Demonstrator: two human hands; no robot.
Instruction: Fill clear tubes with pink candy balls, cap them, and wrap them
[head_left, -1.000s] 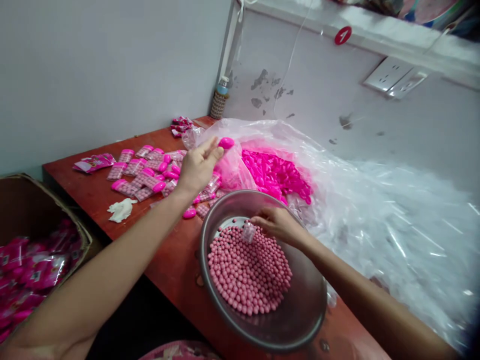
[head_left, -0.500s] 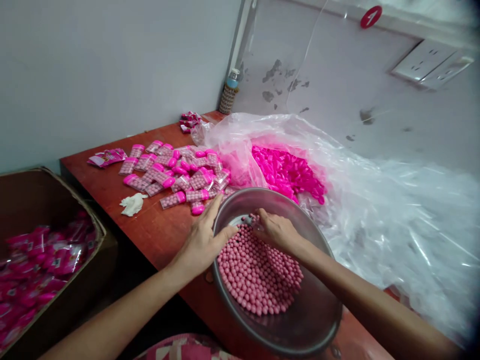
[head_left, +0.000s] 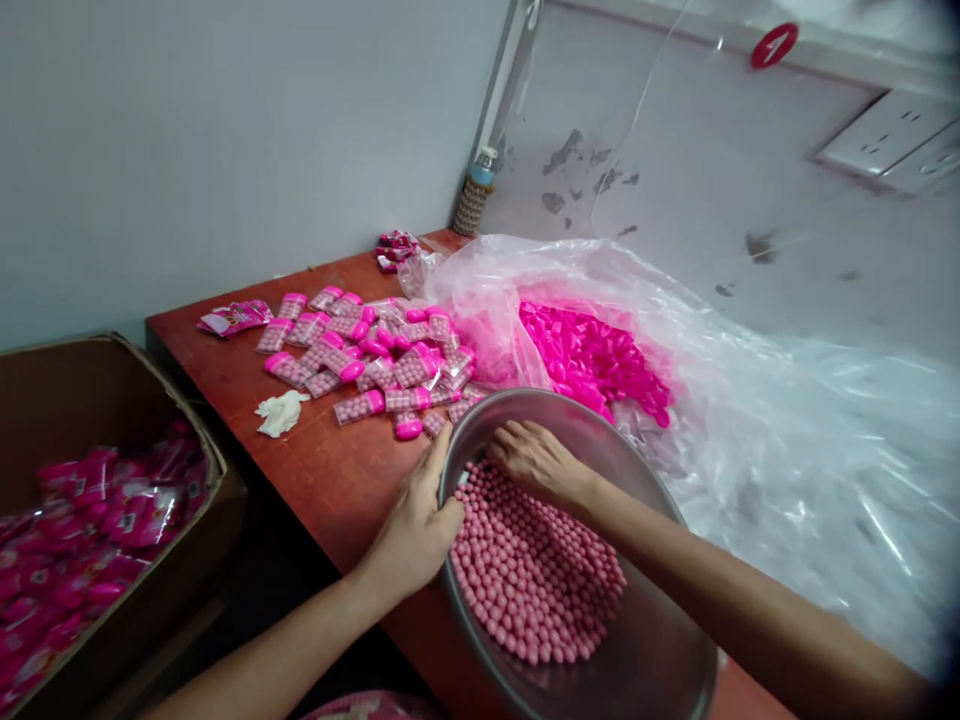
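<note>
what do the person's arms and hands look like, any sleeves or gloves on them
The left hand and right hand wear no gloves, and no rings or watch show. Both forearms are bare as far as they show, with no sleeves or clear markings. The upper arms are out of view.

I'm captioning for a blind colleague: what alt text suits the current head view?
Left hand holding the rim of a metal bowl of pink balls, right hand reaching among them. On the red table, pink-capped clear containers lie near a plastic bag of pink pieces.
</note>
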